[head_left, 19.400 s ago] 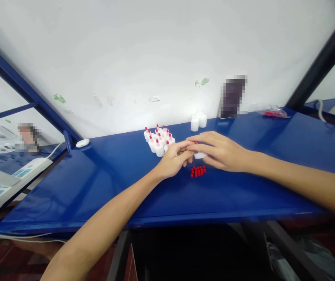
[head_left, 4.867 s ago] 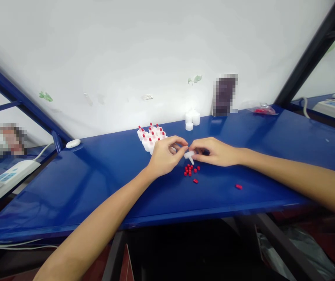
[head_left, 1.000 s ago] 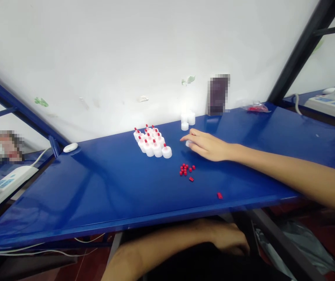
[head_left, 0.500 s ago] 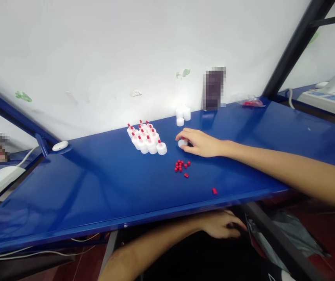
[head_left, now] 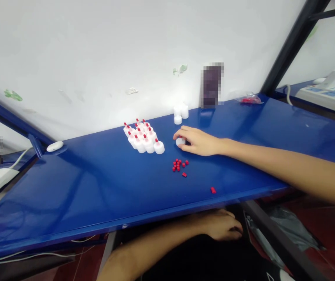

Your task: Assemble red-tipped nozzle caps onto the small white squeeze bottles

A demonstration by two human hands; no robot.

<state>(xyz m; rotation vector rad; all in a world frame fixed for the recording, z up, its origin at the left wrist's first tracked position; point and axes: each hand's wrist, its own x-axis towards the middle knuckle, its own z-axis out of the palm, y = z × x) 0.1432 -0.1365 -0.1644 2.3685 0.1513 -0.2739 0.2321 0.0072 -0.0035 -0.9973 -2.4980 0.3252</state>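
My right hand [head_left: 196,141] rests on the blue table [head_left: 103,183], its thumb and fingers around a single white cap [head_left: 179,141] with a red tip showing between them. To its left stands a cluster of white caps with red tips [head_left: 141,142]. Several small red pieces [head_left: 177,165] lie in a group in front of the hand, and one more red piece [head_left: 213,190] sits near the front edge. Below the table edge, over my lap, my left hand [head_left: 224,225] is curled; whether its fingers hold anything is hidden.
White caps without red tips [head_left: 180,112] stand by the wall. A dark blurred phone-like object [head_left: 211,86] leans there, with a plastic bag of red pieces [head_left: 250,99] to its right. A white oval case [head_left: 55,146] lies at the back left.
The fingers of my left hand have curled in from a more open pose. My right hand stays at the same cap, and the whole view has shifted slightly.
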